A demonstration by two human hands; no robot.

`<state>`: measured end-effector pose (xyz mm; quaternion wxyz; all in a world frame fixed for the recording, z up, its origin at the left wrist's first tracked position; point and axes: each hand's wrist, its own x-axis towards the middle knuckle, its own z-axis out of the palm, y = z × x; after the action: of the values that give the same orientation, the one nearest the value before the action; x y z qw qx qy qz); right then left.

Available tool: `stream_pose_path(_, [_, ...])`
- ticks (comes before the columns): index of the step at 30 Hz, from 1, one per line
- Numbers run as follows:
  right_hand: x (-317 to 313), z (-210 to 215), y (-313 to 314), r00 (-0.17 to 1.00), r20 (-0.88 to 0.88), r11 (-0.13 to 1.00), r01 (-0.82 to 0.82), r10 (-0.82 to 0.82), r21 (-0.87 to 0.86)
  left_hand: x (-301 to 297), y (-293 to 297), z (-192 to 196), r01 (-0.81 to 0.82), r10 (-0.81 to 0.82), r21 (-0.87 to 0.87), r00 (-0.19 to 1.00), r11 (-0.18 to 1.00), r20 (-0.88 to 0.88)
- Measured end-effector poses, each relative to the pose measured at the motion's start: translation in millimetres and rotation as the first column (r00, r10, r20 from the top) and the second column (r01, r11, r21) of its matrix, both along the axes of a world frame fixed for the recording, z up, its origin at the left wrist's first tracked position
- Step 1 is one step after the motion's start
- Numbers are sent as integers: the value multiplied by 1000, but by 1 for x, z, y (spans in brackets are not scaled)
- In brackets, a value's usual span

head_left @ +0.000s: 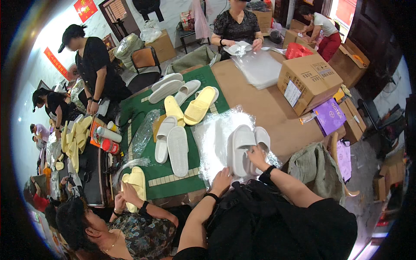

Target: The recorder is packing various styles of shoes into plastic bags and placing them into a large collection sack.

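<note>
Two white slippers (241, 145), aligned up-frame, were overlapped by the right hand (259, 158), fingers curled; just lower left, the left hand (221, 181) was poised; neither grip could be told.

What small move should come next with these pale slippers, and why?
Perhaps pinch the near edge of the clear plastic with the left hand: that hand rests beside it, while the right hand is at the pale slippers and could steady them. I can't tell whether they're bagged.
</note>
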<state>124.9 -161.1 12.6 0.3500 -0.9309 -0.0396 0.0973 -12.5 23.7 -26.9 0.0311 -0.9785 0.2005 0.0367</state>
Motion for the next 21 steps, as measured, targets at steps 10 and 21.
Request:
stream_pose_path(10, [-19,49,-92,996,-84,661,65,-3,748,15,-15,23,-353,361,-210,933,912,-2])
stream_pose_path(21, [-8,79,-79,740,-338,465,39,581,884,24,-1,18,-358,483,-528,868,770,116])
